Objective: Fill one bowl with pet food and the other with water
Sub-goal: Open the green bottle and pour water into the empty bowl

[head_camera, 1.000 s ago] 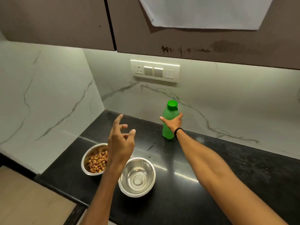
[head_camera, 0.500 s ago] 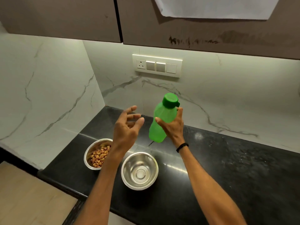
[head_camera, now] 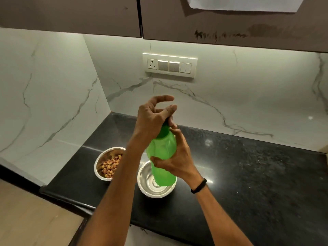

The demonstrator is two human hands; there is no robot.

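Head view: right hand [head_camera: 177, 161] grips the green bottle [head_camera: 162, 150] round its body, fingers wrapped; left hand [head_camera: 150, 119] curls over the cap [head_camera: 164, 130], index finger lifted clear; bottle held off the black counter [head_camera: 248, 174], above the empty steel bowl [head_camera: 147, 182]; second bowl [head_camera: 99, 162], just left, contains kibble [head_camera: 110, 166].

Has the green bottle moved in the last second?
Yes. The green bottle has left the countertop by the back wall and come nearer, held by the right hand over the empty bowl.

White marble wall [head_camera: 53, 96], dark cabinets [head_camera: 71, 13], black countertop [head_camera: 257, 174].
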